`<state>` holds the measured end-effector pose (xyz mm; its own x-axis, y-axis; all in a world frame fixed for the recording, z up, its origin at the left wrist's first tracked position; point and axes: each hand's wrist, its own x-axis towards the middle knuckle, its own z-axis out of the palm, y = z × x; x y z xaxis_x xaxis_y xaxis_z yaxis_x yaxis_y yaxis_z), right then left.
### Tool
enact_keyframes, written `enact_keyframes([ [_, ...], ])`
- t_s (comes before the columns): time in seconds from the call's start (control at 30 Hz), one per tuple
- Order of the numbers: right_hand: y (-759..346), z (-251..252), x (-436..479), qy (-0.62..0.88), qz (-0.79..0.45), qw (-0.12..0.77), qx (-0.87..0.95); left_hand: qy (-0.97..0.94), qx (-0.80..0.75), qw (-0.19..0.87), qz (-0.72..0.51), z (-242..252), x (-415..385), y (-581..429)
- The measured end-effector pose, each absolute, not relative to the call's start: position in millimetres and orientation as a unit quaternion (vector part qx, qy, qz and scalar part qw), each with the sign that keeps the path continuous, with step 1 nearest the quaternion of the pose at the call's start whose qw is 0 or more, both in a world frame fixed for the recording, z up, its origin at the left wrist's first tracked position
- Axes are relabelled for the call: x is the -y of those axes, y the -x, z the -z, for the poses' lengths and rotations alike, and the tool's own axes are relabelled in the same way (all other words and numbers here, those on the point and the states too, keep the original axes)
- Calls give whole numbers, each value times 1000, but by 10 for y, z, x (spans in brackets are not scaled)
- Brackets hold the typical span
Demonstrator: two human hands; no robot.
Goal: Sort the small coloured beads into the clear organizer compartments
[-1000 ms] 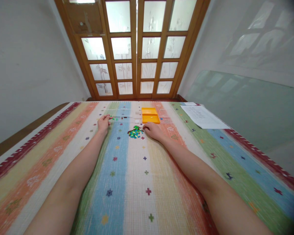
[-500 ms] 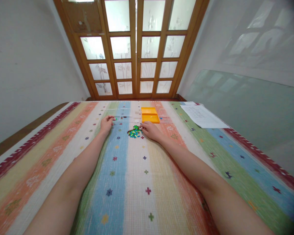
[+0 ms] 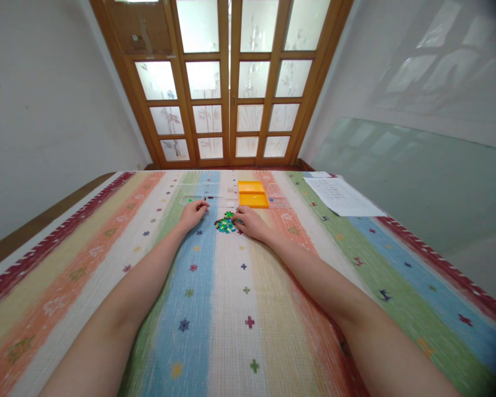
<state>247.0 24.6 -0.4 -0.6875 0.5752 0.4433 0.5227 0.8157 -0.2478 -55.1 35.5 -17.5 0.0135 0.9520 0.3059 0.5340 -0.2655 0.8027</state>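
A small heap of loose pieces (image 3: 224,225), green, blue, yellow and dark red, lies on the cloth between my hands. My right hand (image 3: 251,223) rests at its right edge, fingertips pinched together over the pieces; anything between them is too small to make out. To the heap's left is my left hand (image 3: 193,215), fingers loosely bent and slightly apart, with nothing visible in them. Just beyond it, a green piece (image 3: 190,200) lies in a clear, shallow tray (image 3: 182,193). Dark red pieces (image 3: 210,197) lie to the right of the green one.
An open orange box (image 3: 253,200) stands behind my right hand. Beside it, a blue piece (image 3: 271,199) lies near another clear tray (image 3: 281,202). Printed paper (image 3: 343,197) lies at the table's far right. The striped tablecloth (image 3: 231,309) covers the table; glazed doors (image 3: 231,82) stand behind.
My left hand has moved right and a little nearer, away from the green piece, which now lies in the clear tray. My right hand's fingers have shifted slightly into the heap.
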Motion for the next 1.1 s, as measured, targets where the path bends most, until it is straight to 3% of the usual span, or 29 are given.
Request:
enact_keyframes([
  [0.27, -2455, 43, -258, 283, -68, 267, 919, -733, -538, 214, -357, 82, -223, 411],
  [1.1, -2424, 9, -249, 294, -27, 259, 920, -770, -540, 158, -300, 13, -150, 339],
])
